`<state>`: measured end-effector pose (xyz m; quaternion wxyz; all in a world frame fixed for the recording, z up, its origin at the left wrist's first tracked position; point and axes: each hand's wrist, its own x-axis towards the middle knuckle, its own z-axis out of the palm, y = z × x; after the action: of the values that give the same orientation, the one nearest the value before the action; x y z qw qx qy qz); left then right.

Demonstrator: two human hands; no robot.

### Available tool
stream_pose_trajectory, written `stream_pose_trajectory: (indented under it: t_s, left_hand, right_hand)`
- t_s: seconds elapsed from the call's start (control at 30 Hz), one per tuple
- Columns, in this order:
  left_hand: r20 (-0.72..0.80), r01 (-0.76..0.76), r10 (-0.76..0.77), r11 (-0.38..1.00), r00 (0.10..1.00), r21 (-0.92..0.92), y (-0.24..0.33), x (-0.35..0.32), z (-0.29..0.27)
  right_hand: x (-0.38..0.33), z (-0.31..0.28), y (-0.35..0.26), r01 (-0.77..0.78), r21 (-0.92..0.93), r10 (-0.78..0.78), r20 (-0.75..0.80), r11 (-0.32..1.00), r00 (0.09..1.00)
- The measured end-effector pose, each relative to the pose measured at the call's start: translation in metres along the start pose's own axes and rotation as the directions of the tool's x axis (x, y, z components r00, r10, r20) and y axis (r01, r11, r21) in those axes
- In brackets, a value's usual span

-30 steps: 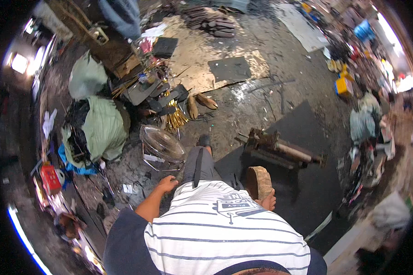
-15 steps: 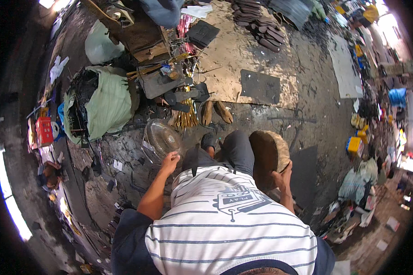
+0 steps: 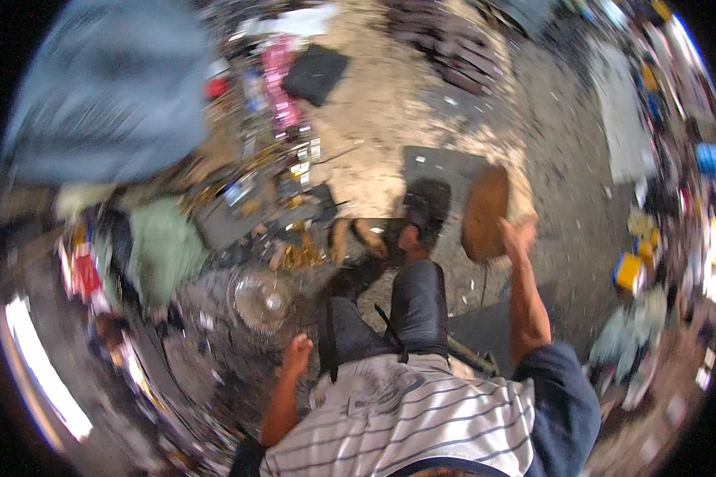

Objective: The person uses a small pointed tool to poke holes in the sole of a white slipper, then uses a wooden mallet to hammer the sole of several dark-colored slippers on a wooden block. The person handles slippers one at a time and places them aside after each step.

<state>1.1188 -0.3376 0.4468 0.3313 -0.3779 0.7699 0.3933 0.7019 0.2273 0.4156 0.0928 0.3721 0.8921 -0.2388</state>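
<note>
My right hand (image 3: 519, 234) grips the edge of a thick round wooden block (image 3: 485, 215), held out ahead and to the right with its brown flat face turned left. Below the block's far side a dark flat sheet (image 3: 453, 167) lies on the floor. My left hand (image 3: 297, 355) hangs beside my left thigh with its fingers curled in. Nothing shows in it, though motion blurs it. Just beyond that hand sits a round fan with a clear or wire front (image 3: 261, 302).
Two brown foot-shaped forms (image 3: 366, 238) lie ahead of my legs. Dark shoe soles (image 3: 453, 48) are piled on brown board (image 3: 366, 119). A green sack (image 3: 163, 246) stands left, below a large blue cloth (image 3: 111, 95). Gold strips (image 3: 298, 246) and clutter lie between.
My right hand has swung the wooden block forward, away from my right thigh. One sandalled foot has stepped ahead. My left hand has drawn back from the fan. The blue cloth looms larger at left.
</note>
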Motion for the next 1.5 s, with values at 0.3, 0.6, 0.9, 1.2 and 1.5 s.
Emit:
stream_pose_trajectory:
  t_s: [0.3, 0.6, 0.9, 1.2, 1.5]
  left_hand:
    - [0.220, 0.276, -0.234, 0.943, 0.947, -0.185, 0.127, 0.038, 0.039]
    - [0.242, 0.278, -0.303, 0.951, 0.922, 0.135, 0.179, 0.075, 0.039]
    - [-0.438, -0.143, 0.071, 0.981, 0.896, -0.132, 0.276, 0.256, -0.071]
    - [-0.635, 0.221, 0.117, 0.877, 0.764, 0.427, 0.287, 0.471, -0.179]
    - [-0.733, 0.412, 0.101, 0.771, 0.673, 0.485, 0.284, 0.512, -0.183]
  right_hand:
    - [0.264, 0.168, 0.019, -0.135, 0.807, 0.062, 0.121, 0.575, 0.991]
    - [0.313, 0.301, 0.049, -0.519, 0.732, 0.179, 0.495, 0.441, 0.850]
    - [0.323, 0.299, 0.114, -0.522, 0.481, 0.111, 0.652, 0.704, 0.750]
    - [0.259, 0.243, 0.270, -0.075, 0.335, -0.112, 0.505, 0.939, 0.856]
    - [0.146, 0.155, 0.316, 0.069, -0.052, -0.039, 0.442, 0.996, 0.896]
